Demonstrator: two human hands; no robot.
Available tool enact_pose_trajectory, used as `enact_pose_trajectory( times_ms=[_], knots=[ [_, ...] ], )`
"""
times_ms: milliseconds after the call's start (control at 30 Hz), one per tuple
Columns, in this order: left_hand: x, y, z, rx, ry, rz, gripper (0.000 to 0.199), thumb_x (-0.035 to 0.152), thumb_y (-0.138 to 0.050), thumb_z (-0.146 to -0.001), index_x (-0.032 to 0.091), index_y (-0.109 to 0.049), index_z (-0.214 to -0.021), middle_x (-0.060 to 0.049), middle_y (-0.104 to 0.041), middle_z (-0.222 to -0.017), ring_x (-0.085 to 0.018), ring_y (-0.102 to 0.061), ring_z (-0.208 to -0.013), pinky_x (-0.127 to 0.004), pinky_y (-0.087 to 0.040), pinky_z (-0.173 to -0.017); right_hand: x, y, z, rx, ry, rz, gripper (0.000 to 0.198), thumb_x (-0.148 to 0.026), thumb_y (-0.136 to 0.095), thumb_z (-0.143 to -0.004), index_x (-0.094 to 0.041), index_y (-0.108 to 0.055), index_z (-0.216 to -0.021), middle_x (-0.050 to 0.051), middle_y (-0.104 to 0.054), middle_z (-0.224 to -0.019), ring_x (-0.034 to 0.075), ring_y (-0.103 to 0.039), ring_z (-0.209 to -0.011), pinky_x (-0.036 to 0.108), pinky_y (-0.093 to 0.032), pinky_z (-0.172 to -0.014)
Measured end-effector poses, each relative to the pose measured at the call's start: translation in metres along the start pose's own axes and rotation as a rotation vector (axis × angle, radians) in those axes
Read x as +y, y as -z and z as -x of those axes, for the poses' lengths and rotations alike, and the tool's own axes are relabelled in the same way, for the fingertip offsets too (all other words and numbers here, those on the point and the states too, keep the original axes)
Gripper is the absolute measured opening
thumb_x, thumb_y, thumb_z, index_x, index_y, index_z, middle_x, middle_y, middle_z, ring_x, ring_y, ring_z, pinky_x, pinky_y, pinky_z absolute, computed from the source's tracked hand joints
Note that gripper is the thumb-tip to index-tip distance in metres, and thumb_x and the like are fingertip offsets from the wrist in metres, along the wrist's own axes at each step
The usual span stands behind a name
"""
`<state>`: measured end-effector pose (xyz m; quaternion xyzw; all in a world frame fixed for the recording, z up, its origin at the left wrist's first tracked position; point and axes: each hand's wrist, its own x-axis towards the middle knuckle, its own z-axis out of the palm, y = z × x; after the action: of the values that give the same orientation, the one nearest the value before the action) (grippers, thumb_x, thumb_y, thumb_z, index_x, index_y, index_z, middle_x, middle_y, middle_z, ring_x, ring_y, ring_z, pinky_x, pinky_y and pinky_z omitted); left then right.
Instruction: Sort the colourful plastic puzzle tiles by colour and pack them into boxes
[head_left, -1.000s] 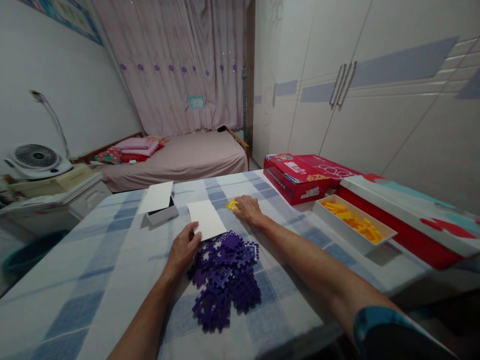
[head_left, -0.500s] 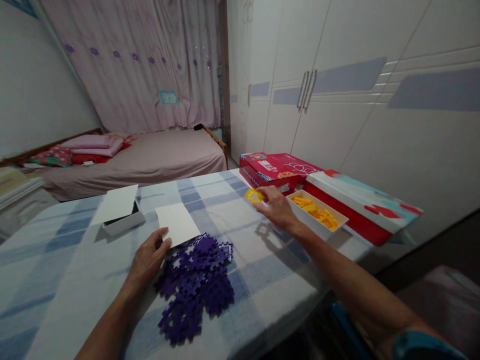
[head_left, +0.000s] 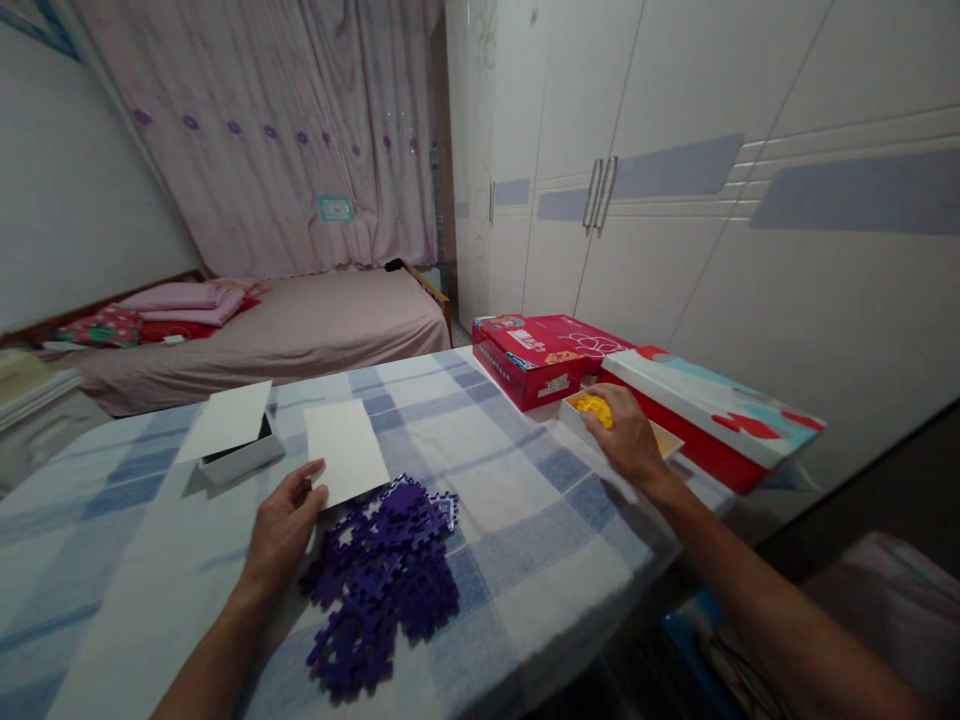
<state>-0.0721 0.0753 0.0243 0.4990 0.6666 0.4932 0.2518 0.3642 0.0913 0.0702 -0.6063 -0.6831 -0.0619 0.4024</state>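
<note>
My right hand point(head_left: 626, 440) is closed on a yellow plastic piece point(head_left: 596, 409) at the far end of a small white box point(head_left: 574, 417). More yellow shows low in that box, mostly hidden behind the hand. My left hand point(head_left: 285, 525) rests loosely curled on the table, thumb and forefinger apart. Its fingertips touch the left edge of a white card or lid point(head_left: 345, 450); no grip on it is visible. Close to the left hand lies a pile of purple notched plastic pieces point(head_left: 386, 580), partly overlapped by the card.
A white box point(head_left: 244, 457) with its lid point(head_left: 229, 420) askew stands at the far left. At the right are a red box point(head_left: 540, 360) and a long box point(head_left: 720, 400) with a white and red top. A checked cloth point(head_left: 510, 520) covers the table. Behind is a bed point(head_left: 345, 310).
My right hand has moved right with the yellow piece, from above the table to the small white box. My left hand stays by the card. The view has shifted slightly.
</note>
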Motion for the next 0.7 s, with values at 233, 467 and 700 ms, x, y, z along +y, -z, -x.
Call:
enact_pose_trajectory(
  times_ms=[233,467,700],
  knots=[
    [0.018,-0.002,0.011,-0.100,0.044,0.400,0.077,0.040,-0.071,-0.063,0.022,-0.047,-0.134,0.003,-0.053,-0.083,-0.009,-0.055,-0.070,-0.021,-0.050,-0.065,-0.109,-0.046,0.010,-0.428,-0.057,-0.730,0.048,-0.042,-0.057,-0.082,-0.021,-0.051,-0.125,0.011,-0.053,-0.129,0.022,-0.053,-0.113,0.041,-0.044,-0.094],
    [0.029,-0.005,0.021,-0.432,0.117,0.593,0.082,0.038,-0.073,-0.064,0.020,-0.043,-0.137,-0.006,-0.066,-0.099,-0.018,-0.066,-0.081,-0.030,-0.053,-0.072,-0.195,-0.104,0.009,-0.970,-0.161,-1.565,0.068,-0.065,-0.060,-0.073,-0.020,-0.052,-0.123,0.009,-0.061,-0.117,0.022,-0.057,-0.107,0.038,-0.044,-0.092],
    [0.027,-0.001,0.021,-0.445,0.175,0.555,0.074,0.040,-0.078,-0.060,0.023,-0.052,-0.127,-0.008,-0.070,-0.103,-0.021,-0.068,-0.080,-0.029,-0.055,-0.066,-0.214,-0.118,0.013,-0.918,-0.256,-1.738,0.062,-0.055,-0.076,-0.061,-0.023,-0.056,-0.110,0.003,-0.061,-0.105,0.019,-0.058,-0.092,0.031,-0.048,-0.079]
  ],
)
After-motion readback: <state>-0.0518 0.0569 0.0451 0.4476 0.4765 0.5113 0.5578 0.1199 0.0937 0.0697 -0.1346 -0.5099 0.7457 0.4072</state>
